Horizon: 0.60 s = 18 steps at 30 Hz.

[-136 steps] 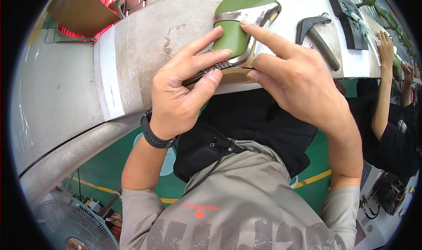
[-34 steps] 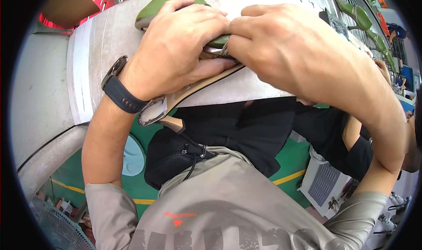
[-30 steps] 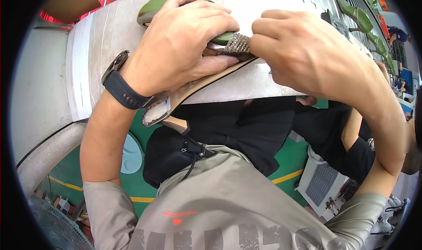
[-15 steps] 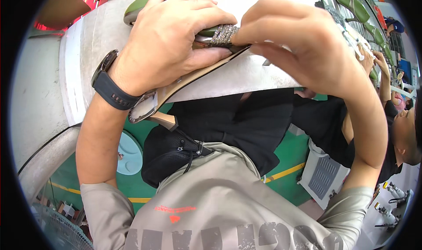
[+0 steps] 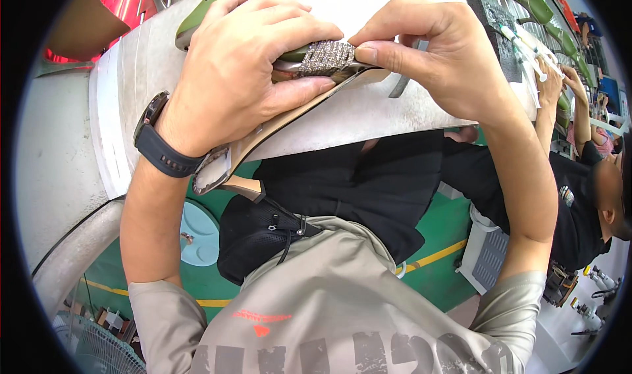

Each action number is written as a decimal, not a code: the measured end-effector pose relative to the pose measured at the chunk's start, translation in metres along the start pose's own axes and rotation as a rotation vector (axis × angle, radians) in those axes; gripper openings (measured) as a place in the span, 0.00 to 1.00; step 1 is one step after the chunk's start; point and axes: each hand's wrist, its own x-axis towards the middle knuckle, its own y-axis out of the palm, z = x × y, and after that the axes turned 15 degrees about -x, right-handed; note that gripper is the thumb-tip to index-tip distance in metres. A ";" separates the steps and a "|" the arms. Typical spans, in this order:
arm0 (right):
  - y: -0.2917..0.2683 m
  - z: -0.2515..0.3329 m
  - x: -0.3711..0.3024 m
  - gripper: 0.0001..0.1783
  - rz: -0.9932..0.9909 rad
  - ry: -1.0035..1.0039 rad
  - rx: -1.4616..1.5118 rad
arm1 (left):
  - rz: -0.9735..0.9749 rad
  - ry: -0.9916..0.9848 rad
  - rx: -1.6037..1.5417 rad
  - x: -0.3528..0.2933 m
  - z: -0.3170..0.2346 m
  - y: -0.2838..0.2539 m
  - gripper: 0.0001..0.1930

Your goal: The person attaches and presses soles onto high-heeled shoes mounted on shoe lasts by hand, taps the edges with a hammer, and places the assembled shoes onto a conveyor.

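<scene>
Beneath my left hand (image 5: pixel 240 68) is a high-heeled sandal on a green shoe last (image 5: pixel 289 65), with the hand closed round it. Its light insole edge (image 5: pixel 289 121) and tan block heel (image 5: pixel 243 186) slant down toward my body. A band of glittering rhinestones (image 5: pixel 326 57) crosses the sandal's front, just past my left fingertips. At the band's right edge, my right hand (image 5: pixel 428 51) has thumb and forefinger pinched together against the shoe; whatever lies between the tips is hidden. Another green surface (image 5: pixel 224 5) shows beyond my left hand; I cannot tell whether it belongs to the same last.
The shoe is held over a pale bench (image 5: pixel 421 104) with a curved left end. A dark block (image 5: pixel 490 25) with white-tipped syringe-like tools (image 5: pixel 523 45) stands to the right. Farther right, green lasts (image 5: pixel 533 2) lie in a row, and a co-worker's arms (image 5: pixel 550 88) reach in.
My right hand has gone from a blurred, curled pose to a steady pinch at the band's edge. The shoe and my left hand have shifted slightly left, and more of the rhinestone band shows.
</scene>
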 end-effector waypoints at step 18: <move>0.011 0.005 0.001 0.06 -0.047 0.091 0.135 | -0.064 -0.016 -0.067 -0.006 0.008 0.006 0.22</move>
